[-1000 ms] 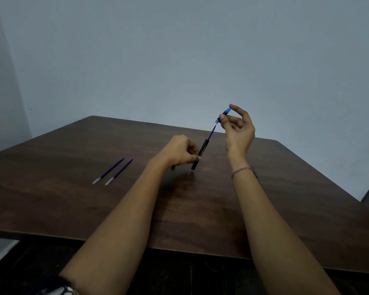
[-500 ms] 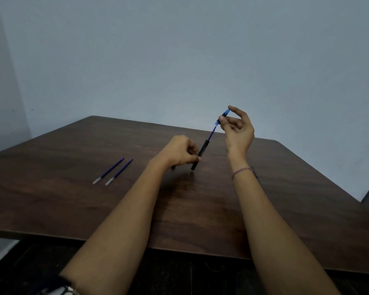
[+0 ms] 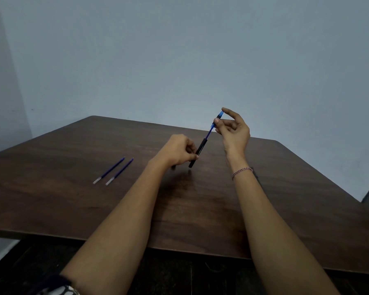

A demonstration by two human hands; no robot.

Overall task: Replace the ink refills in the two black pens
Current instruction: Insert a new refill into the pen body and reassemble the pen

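Dark wooden table [image 3: 73,199], pale wall. Left hand [image 3: 178,152] grips black pen barrel [image 3: 200,149], steadying it above table. Right hand [image 3: 235,133] pinches blue tip section [image 3: 217,119]; blue refill [image 3: 209,131] exposed between, likely for removal. Two spare refills [image 3: 114,171] lie parallel, well left, ready.

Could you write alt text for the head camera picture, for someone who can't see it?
A person's left hand grips a black pen barrel above a dark wooden table, while the right hand pinches the blue end of the refill sticking out of its top. Two loose blue refills lie side by side on the table to the left.
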